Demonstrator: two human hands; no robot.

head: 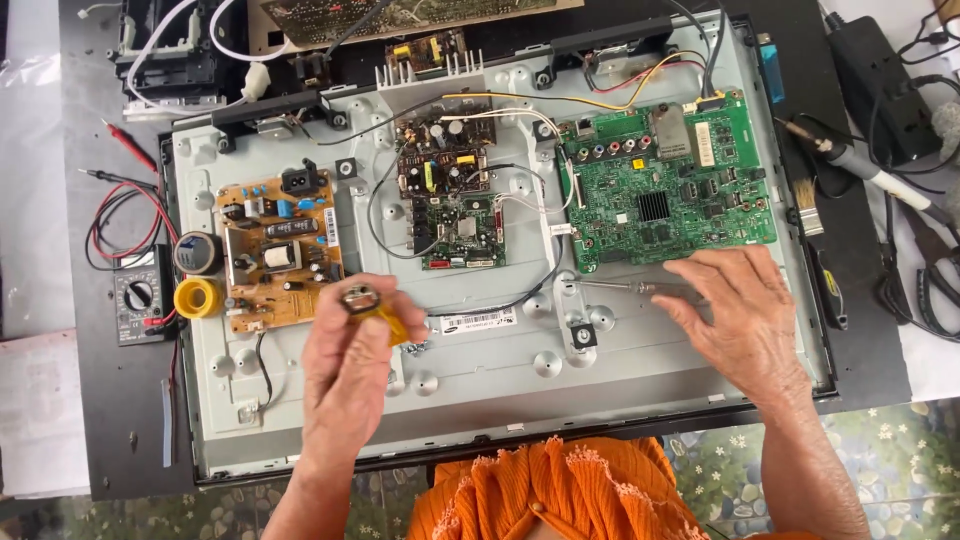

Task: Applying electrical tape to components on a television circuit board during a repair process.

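Orange cloth (560,490) shows at the near edge of the desk (120,420), where the opened back of a flat television (500,390) lies. Above its near edge the left hand (345,375) is curled around a small metal-headed tool with a yellow handle (372,308), fingers wrapped shut on it. The right hand (745,315) lies flat and spread near the panel's right side, its fingertips resting on a slim screwdriver (625,288) without really gripping it.

Further in, I count three circuit boards mounted on the panel: a tan power board (280,250) at the left, a dark small board (445,190) in the middle, and a green main board (665,180) at the right. One multimeter (140,295) sits at the desk's left edge, one roll of yellow tape (197,297) beside it.

Risk, as I judge it: the screwdriver tip points toward loose wires (540,285) and could snag or nick them; a slipping tool could also scratch the boards.
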